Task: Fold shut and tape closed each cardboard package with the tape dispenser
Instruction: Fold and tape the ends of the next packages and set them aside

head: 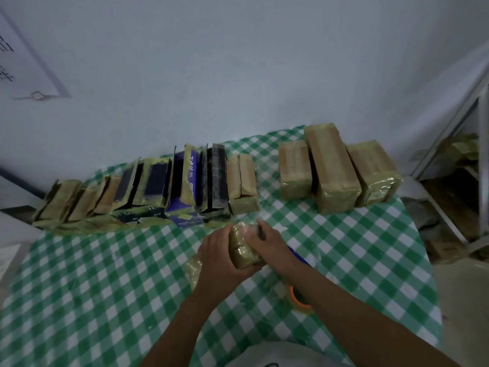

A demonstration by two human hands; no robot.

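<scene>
Fingers (239, 271) of the left hand (219, 258) curl around the near left side and underside of a small tan package (244, 254), gripping it. Right hand (272, 243) comes in from the other side, its fingers (262, 229) bent over the far top end, also holding it. The package is wrapped in glossy tape and held just above the table (105, 287), centre of view. Its long axis runs away from the person, with the far end leaning slightly left. The short end face points back at the camera.

Far left, a printed sheet (23, 56) hangs on the wall. Along the back edge of the table is a row of open packages (148, 189), flaps up, packed side by side, some tan, some black, one purple. Their long axes run front to back and their open tops face up. A blurred tan lump (192, 268) lies just left of the left hand; can't tell what it is.

Under the right forearm lies the tape dispenser (299, 300). Its orange core and a blue part show, but it is mostly hidden. Back right, three taped packages (333, 168) stand touching each other, the middle one tallest, apart from the open row. A metal rack (449, 160) stands beyond the table's right edge.
</scene>
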